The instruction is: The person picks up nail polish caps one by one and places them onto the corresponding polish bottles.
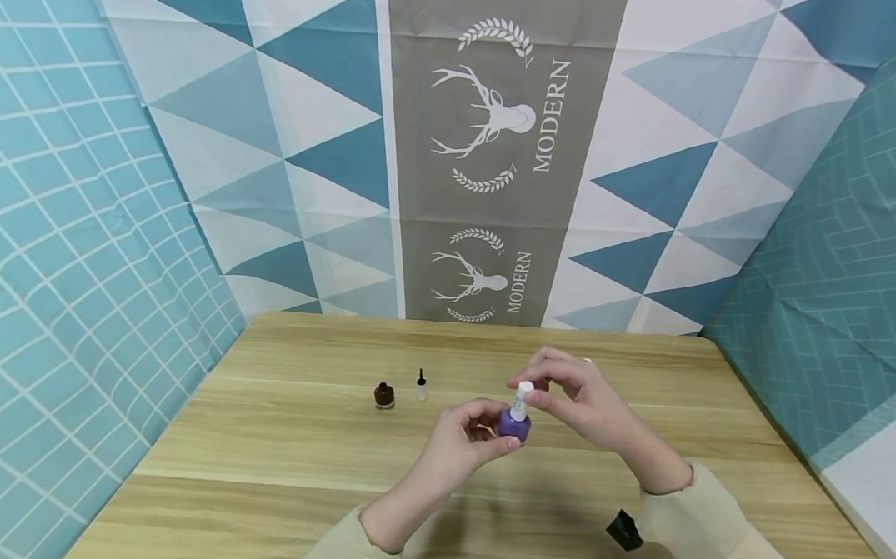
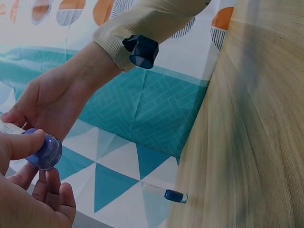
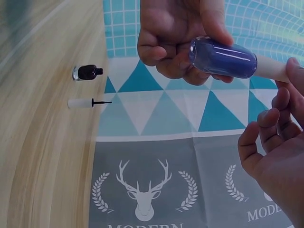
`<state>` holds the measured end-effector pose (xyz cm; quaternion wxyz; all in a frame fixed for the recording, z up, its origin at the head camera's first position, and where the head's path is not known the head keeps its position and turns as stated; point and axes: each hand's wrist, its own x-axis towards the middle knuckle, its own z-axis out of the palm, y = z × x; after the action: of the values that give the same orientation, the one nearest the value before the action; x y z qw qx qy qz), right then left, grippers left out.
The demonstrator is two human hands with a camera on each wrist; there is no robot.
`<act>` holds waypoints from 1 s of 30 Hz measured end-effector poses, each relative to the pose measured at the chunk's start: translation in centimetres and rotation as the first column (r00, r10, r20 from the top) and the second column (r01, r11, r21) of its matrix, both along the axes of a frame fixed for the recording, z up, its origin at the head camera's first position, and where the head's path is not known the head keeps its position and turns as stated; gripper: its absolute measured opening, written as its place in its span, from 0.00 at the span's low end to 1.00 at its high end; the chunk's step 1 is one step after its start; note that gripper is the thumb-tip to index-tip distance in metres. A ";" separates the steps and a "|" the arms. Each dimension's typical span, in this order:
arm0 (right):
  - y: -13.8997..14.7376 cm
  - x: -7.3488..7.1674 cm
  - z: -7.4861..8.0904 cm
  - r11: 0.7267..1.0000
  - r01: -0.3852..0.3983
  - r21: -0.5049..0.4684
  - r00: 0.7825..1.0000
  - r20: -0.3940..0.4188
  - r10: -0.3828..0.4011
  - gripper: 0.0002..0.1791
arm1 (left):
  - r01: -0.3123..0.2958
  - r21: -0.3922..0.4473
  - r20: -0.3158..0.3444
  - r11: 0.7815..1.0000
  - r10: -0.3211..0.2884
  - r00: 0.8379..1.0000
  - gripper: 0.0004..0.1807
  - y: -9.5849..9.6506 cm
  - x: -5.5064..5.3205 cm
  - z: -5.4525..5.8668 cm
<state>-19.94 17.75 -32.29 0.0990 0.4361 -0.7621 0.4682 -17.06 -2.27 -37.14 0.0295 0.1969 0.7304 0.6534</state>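
A nail polish bottle [image 1: 513, 426] of purple polish with a white cap [image 1: 521, 399] is held above the table. My left hand [image 1: 459, 443] grips its glass body between thumb and fingers. In the right wrist view the purple bottle [image 3: 225, 58] lies sideways across the left fingers [image 3: 175, 61]. My right hand [image 1: 581, 398] pinches the white cap, which sits on the bottle's neck. On the table to the left stands an uncapped dark nail polish bottle [image 1: 384, 396]. Beside it a white cap with a black brush [image 1: 422, 387] stands with the brush pointing up.
The wooden table [image 1: 298, 448] reaches back to a patterned cloth wall [image 1: 491, 148]. Tiled blue cloth [image 1: 59, 254] hangs on the left, teal cloth [image 1: 844, 330] on the right. A black camera [image 1: 624, 531] is at the right sleeve. A small dark bottle [image 2: 175, 195] appears in the left wrist view.
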 end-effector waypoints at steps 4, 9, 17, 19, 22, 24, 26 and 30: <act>-0.1 0.0 0.0 1.000 -0.009 -0.023 1.000 -0.009 0.009 0.14 | -0.004 -0.005 -0.009 1.000 0.004 1.000 0.15 0.0 0.0 0.0; -0.3 0.0 -0.1 0.999 0.015 -0.048 1.000 0.008 -0.014 0.14 | -0.011 -0.006 -0.024 1.000 0.011 1.000 0.15 0.0 0.0 -0.1; -0.5 0.1 -0.1 0.996 0.056 -0.067 0.998 0.033 -0.054 0.13 | -0.017 -0.013 -0.039 1.000 0.016 0.999 0.15 0.1 0.0 -0.2; -0.6 0.1 -0.1 0.995 0.075 -0.069 0.996 0.042 -0.072 0.13 | -0.019 -0.014 -0.043 1.000 0.018 0.999 0.15 0.1 0.0 -0.2; -0.7 0.1 -0.2 0.993 0.092 -0.075 0.995 0.056 -0.088 0.12 | -0.019 -0.010 -0.040 1.000 0.019 0.999 0.15 0.1 0.0 -0.2; -0.7 0.1 -0.3 0.992 0.099 -0.079 0.993 0.066 -0.094 0.12 | -0.020 -0.008 -0.037 1.000 0.020 0.999 0.15 0.1 0.0 -0.2; -0.7 0.0 -0.3 0.991 0.104 -0.079 0.992 0.076 -0.098 0.13 | -0.022 -0.007 -0.035 1.000 0.021 0.999 0.15 0.2 0.0 -0.3; -0.7 0.0 -0.3 0.991 0.109 -0.077 0.991 0.091 -0.102 0.13 | -0.025 -0.013 -0.037 1.000 0.025 0.999 0.15 0.2 0.0 -0.3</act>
<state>-19.92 17.01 -32.55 0.1080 0.3698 -0.7681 0.5115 -17.05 -2.06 -37.42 0.0092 0.1997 0.7377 0.6449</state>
